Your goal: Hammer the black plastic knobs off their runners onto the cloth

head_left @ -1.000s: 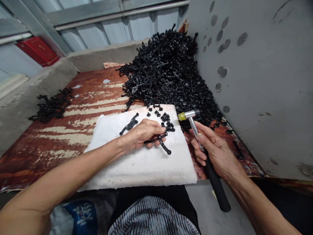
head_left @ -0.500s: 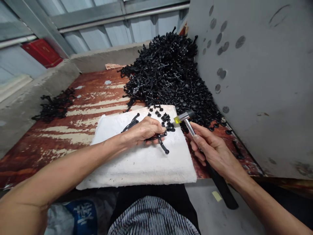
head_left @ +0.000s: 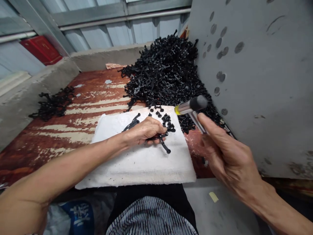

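On the white cloth pad point(head_left: 137, 169), my left hand point(head_left: 149, 129) is closed around a black jointed plastic bracket point(head_left: 165, 143), one curved arm of which sticks out toward me. More black curved strips point(head_left: 132, 123) lie just behind that wrist. Small round black caps point(head_left: 168, 122) are scattered beside the fingertips. My right hand point(head_left: 225, 150), slightly blurred, grips a small hammer point(head_left: 193, 103) raised to the right of the pad. Its head has a yellow face pointing left and a dark face pointing right. The hammer's lower handle is hidden by the hand.
A big heap of black plastic parts point(head_left: 163, 71) fills the back of the worn red-brown board point(head_left: 95, 98). A smaller pile point(head_left: 53, 102) lies at the far left. A grey panel point(head_left: 264, 81) stands along the right side. A red box point(head_left: 41, 49) rests on the left ledge.
My right hand has lifted the hammer up and closer to the camera, and its handle has swung out of sight. The left hand stays in place with the bracket.
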The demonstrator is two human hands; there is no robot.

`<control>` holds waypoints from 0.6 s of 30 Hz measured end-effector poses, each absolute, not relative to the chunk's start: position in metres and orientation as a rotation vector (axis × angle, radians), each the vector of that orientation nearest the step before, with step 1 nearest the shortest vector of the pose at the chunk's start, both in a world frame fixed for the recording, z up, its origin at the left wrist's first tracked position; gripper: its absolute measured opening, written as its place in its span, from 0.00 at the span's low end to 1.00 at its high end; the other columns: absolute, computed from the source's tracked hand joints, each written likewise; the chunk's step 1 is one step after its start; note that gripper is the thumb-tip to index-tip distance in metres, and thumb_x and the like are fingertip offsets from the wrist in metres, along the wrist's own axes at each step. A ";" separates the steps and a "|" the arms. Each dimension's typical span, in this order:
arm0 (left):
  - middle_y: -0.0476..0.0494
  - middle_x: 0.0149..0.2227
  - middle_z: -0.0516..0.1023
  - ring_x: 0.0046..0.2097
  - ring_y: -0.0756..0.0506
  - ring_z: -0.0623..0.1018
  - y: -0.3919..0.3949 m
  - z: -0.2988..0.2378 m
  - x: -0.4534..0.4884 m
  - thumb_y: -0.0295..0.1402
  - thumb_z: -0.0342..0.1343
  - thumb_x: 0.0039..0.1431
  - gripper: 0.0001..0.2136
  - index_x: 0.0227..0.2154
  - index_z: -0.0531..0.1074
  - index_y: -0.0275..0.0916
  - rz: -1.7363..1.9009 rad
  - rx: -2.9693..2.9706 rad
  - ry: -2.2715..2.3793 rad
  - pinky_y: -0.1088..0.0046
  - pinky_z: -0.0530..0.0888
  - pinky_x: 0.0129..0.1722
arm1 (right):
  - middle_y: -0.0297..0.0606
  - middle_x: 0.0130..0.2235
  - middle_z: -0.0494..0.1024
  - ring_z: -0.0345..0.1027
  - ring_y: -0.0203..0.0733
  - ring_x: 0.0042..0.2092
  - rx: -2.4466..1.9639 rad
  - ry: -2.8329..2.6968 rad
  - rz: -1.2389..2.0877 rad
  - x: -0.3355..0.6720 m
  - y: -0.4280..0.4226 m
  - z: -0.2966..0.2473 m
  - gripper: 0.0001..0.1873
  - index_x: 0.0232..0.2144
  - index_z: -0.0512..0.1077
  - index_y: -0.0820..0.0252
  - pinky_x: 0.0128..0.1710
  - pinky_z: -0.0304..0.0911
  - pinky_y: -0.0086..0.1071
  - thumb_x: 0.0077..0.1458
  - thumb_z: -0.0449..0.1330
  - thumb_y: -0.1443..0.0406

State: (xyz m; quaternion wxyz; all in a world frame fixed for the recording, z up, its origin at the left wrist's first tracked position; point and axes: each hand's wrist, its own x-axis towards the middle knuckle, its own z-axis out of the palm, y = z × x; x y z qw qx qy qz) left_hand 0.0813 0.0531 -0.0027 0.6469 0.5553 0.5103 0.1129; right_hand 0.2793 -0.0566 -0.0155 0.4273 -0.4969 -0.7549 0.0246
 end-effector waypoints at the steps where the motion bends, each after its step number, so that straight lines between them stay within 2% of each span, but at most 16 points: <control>1: 0.45 0.22 0.76 0.15 0.56 0.68 0.053 -0.004 0.081 0.29 0.54 0.56 0.10 0.20 0.66 0.36 0.258 1.265 1.156 0.80 0.55 0.09 | 0.43 0.54 0.75 0.73 0.45 0.51 -1.241 -1.873 0.030 0.278 -0.057 -0.015 0.32 0.66 0.54 0.54 0.50 0.71 0.36 0.62 0.52 0.72; 5: 0.45 0.22 0.76 0.14 0.56 0.66 0.053 -0.007 0.079 0.31 0.54 0.56 0.09 0.22 0.69 0.36 0.256 1.310 1.143 0.80 0.55 0.09 | 0.48 0.50 0.78 0.77 0.49 0.46 -1.284 -2.098 0.078 0.278 -0.054 -0.021 0.27 0.63 0.61 0.60 0.45 0.74 0.42 0.62 0.50 0.72; 9: 0.44 0.23 0.76 0.15 0.56 0.67 0.052 -0.007 0.079 0.30 0.53 0.57 0.10 0.21 0.69 0.35 0.252 1.297 1.160 0.80 0.56 0.10 | 0.45 0.56 0.74 0.73 0.49 0.52 -1.325 -1.936 0.090 0.279 -0.055 -0.026 0.29 0.65 0.57 0.56 0.52 0.69 0.45 0.63 0.50 0.72; 13: 0.44 0.22 0.75 0.14 0.57 0.65 0.053 -0.010 0.078 0.31 0.53 0.58 0.10 0.22 0.70 0.35 0.239 1.349 1.157 0.79 0.55 0.10 | 0.45 0.51 0.78 0.76 0.50 0.47 -1.332 -2.079 0.126 0.278 -0.056 -0.031 0.29 0.65 0.58 0.55 0.44 0.74 0.43 0.62 0.49 0.72; 16: 0.44 0.22 0.76 0.13 0.57 0.64 0.054 -0.013 0.079 0.33 0.53 0.58 0.11 0.22 0.70 0.35 0.220 1.385 1.158 0.79 0.56 0.10 | 0.45 0.55 0.75 0.74 0.47 0.51 -1.355 -1.999 0.106 0.276 -0.055 -0.033 0.29 0.65 0.56 0.54 0.50 0.71 0.41 0.63 0.49 0.72; 18: 0.45 0.21 0.75 0.13 0.57 0.63 0.053 -0.012 0.080 0.32 0.53 0.59 0.11 0.22 0.70 0.34 0.208 1.395 1.183 0.79 0.55 0.10 | 0.45 0.54 0.76 0.75 0.47 0.50 -1.368 -2.021 0.111 0.276 -0.054 -0.032 0.29 0.65 0.58 0.56 0.49 0.71 0.41 0.62 0.49 0.71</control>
